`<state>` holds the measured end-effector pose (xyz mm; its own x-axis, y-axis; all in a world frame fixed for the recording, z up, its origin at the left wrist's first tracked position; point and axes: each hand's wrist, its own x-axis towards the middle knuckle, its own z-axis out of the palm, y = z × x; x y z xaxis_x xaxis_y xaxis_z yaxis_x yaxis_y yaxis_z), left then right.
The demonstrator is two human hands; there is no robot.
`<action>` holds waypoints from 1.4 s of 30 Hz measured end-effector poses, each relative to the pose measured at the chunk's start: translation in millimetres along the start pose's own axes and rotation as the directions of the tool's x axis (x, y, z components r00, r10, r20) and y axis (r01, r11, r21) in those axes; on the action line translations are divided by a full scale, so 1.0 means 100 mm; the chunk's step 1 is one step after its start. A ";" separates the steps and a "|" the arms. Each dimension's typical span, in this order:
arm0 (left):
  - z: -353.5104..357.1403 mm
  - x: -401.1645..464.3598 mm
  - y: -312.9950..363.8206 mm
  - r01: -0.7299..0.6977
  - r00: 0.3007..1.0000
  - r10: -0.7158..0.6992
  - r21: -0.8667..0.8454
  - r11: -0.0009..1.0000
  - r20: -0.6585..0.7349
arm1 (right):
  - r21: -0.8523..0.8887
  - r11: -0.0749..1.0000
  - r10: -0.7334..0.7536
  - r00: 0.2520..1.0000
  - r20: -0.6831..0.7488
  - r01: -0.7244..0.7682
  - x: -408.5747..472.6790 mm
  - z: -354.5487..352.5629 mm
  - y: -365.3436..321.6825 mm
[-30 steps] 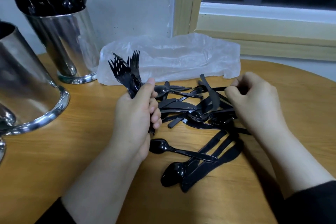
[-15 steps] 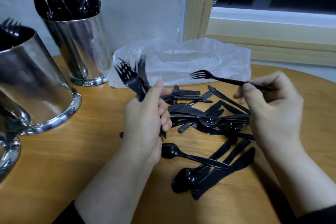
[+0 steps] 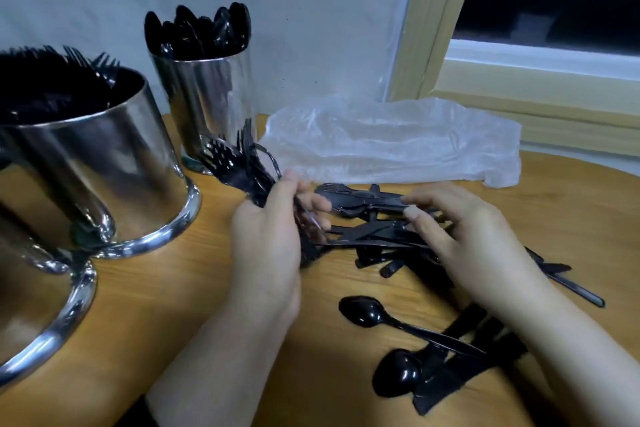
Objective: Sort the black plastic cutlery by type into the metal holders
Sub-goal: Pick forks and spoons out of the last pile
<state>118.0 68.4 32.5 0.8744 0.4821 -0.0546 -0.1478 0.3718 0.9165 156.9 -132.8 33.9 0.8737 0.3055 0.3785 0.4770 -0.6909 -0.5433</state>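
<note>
Gathering forks is the step in hand, judging from the head view. The left hand [image 3: 273,236] is clenched round a bundle of forks [image 3: 239,163], tines fanned up and away toward the holders. The right hand [image 3: 460,236] pinches a single fork [image 3: 360,199] by its handle between thumb and forefinger, the tines pointing at the left hand's fingers and just short of them.

Beneath both hands lies the unsorted pile [image 3: 377,246] of black cutlery on the wooden table [image 3: 156,305], with two spoons [image 3: 381,317] and some knives [image 3: 460,367] loose nearer the camera. At the left stands a wide fork holder [image 3: 114,177], already well filled; behind it a taller spoon holder [image 3: 211,97] stands against the wall. A third metal holder [image 3: 38,322] shows at the left edge, contents hidden. A clear plastic bag [image 3: 398,142] lies behind the pile.

Next, likely, the single fork must slide in beside the bundle, tines matching, so the left hand's fingers need to loosen slightly without spilling the rest.
</note>
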 end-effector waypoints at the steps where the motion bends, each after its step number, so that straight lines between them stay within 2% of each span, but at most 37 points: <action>1: -0.06 0.03 0.02 -0.018 1.000 0.018 0.033 0.999 0.003 | -0.081 0.997 -0.011 0.998 0.061 0.016 0.11 0.04 -0.02; 3: -0.16 0.09 0.01 -0.046 0.999 0.045 0.091 0.995 0.016 | -0.202 0.978 -0.018 0.980 0.198 0.059 0.30 0.16 -0.07; 5: -0.21 0.14 -0.02 -0.065 0.997 0.059 0.129 0.989 0.044 | -0.248 0.967 0.020 0.949 0.314 0.062 0.41 0.32 -0.11; 8: -0.24 0.17 -0.04 -0.070 0.996 0.060 0.146 0.987 0.067 | -0.311 0.947 0.053 0.922 0.383 0.075 0.42 0.48 -0.13; 11: -0.23 0.17 -0.04 -0.063 0.996 0.054 0.137 0.989 0.069 | -0.326 0.941 0.037 0.927 0.373 0.094 0.32 0.44 -0.13; 15: -0.22 0.19 -0.05 -0.047 0.997 0.040 0.117 0.992 0.058 | -0.244 0.969 0.030 0.951 0.309 0.048 0.32 0.37 -0.15; 17: -0.22 0.19 -0.05 -0.033 0.998 0.026 0.109 0.993 0.063 | -0.295 0.955 0.053 0.960 0.276 0.032 0.42 0.39 -0.15; 22: -0.23 0.18 -0.03 -0.025 0.997 0.017 0.112 0.993 0.072 | -0.470 0.879 0.073 0.950 0.304 0.083 0.68 0.62 -0.17; 29: -0.22 0.17 -0.02 0.001 0.998 -0.010 0.123 0.992 0.069 | -0.464 0.883 0.030 0.976 0.215 0.075 0.73 0.75 -0.22; 32: -0.21 0.15 -0.01 -0.003 0.997 -0.007 0.126 0.992 0.081 | -0.458 0.881 -0.022 0.976 0.217 0.122 0.68 0.74 -0.22; 34: -0.20 0.14 0.00 -0.005 0.996 -0.005 0.118 0.993 0.085 | -0.366 0.920 -0.084 0.982 0.166 0.140 0.65 0.69 -0.25; 37: -0.20 0.12 0.03 -0.015 0.994 0.004 0.097 0.995 0.108 | -0.005 1.000 -0.014 0.999 -0.045 0.014 0.55 0.45 -0.45; 40: -0.18 0.10 0.03 -0.038 0.988 0.022 0.101 0.994 0.155 | 0.298 0.954 0.107 0.960 -0.260 -0.026 0.42 0.16 -0.58; 42: -0.18 0.10 0.01 -0.070 0.982 0.041 0.154 0.986 0.185 | 0.517 0.853 0.212 0.953 -0.217 -0.072 0.31 0.09 -0.61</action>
<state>117.9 87.6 26.3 0.9379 0.3422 0.0570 -0.1357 0.2107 0.9681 155.5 -75.8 71.8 0.9131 0.0023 0.4078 0.3930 -0.2724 -0.8783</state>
